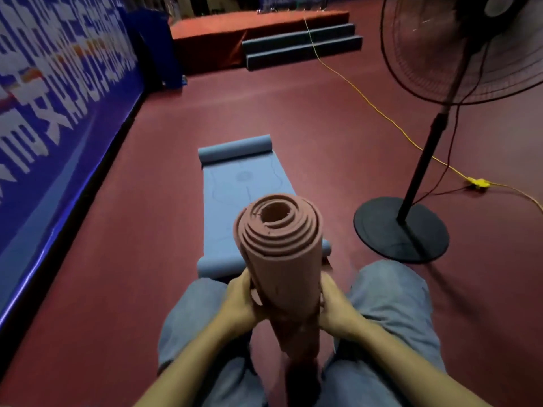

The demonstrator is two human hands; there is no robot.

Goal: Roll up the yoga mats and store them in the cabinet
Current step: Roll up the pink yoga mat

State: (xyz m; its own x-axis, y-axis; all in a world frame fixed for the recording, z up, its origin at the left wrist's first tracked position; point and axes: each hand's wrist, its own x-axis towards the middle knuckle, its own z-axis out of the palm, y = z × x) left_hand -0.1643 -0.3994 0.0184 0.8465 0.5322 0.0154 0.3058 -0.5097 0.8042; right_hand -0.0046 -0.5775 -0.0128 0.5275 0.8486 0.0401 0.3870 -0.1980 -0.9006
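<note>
A rolled pink yoga mat [280, 254] stands upright between my knees, its spiral end facing the camera. My left hand [241, 301] grips its left side and my right hand [335, 306] grips its right side, both around the middle of the roll. Beyond it a blue yoga mat [244, 198] lies flat on the red floor, with both of its ends curled up. No cabinet is in view.
A black standing fan [402, 227] with a round base stands to the right. A yellow cable [382, 113] runs across the floor to a plug [479, 182]. A blue banner wall [58, 113] lines the left side. A red stage with steps [299, 45] sits far ahead.
</note>
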